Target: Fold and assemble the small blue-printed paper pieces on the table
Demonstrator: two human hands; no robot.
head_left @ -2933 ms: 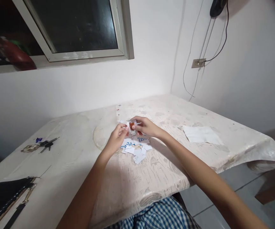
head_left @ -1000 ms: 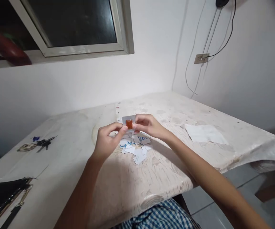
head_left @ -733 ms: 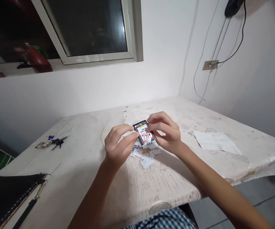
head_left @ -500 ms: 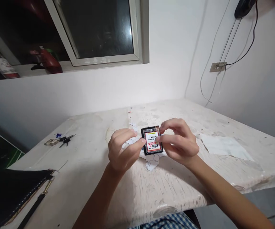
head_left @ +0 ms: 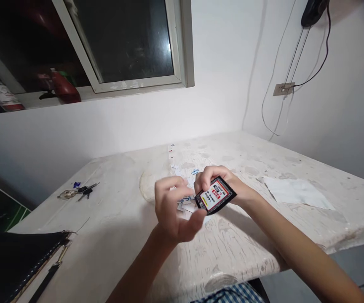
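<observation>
— What has changed with the packet [head_left: 215, 196]?

— Three seconds ago it was held flat over the paper scraps [head_left: 185, 204], its orange centre facing up. It has since been flipped to its red, white and black printed face, and now it tilts, with one corner dipping toward the desk [head_left: 112, 235].

— And the hands?

— The right hand [head_left: 224, 189] has closed over the packet's top edge. The left hand [head_left: 174, 214] has drawn nearer the person, its fingers opened and its thumb near the packet's lower corner.

packet [head_left: 215, 196] print unreadable, black bag [head_left: 14, 261] cut off
</observation>
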